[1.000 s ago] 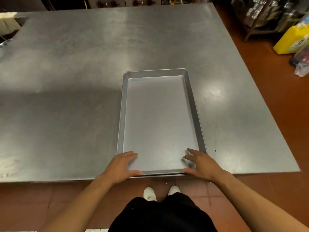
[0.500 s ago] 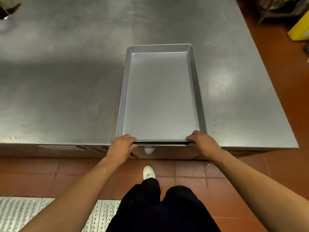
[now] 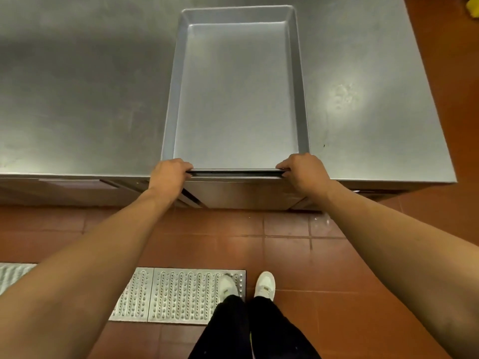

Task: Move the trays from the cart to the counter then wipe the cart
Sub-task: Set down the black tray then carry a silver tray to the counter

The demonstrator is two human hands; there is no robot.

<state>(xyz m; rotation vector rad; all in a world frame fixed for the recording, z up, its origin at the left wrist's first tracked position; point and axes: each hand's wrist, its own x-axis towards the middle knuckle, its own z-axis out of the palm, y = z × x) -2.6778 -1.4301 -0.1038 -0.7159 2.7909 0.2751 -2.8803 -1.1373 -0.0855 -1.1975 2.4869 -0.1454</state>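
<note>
A person is standing at a stainless steel counter [image 3: 90, 99], both arms reaching forward. A rectangular metal sheet tray [image 3: 237, 94] is lying flat on the counter top, its long sides running away from the person and its near short edge sitting at the counter's front edge, slightly overhanging it. A dark line under that near rim is hinting at a second tray stacked beneath, though that cannot be told for sure.

The left hand [image 3: 169, 174] is gripping the tray's near left corner, fingers curled over the rim. The right hand [image 3: 302, 172] is gripping the near right corner in the same way, fingers wrapped over the rim and knuckles facing up. Both hands are clamped on the tray.

The inside of the tray is showing bare metal. A bright patch of reflected light is sitting on the counter to the right of the tray.

Below the counter, red floor tiles [image 3: 285, 244] are spreading out, with a perforated metal drain grate [image 3: 181, 294] set into them. The person's white shoes [image 3: 264, 283] are standing by the grate's right end, the left one on it, beneath black trousers [image 3: 254, 330].
</note>
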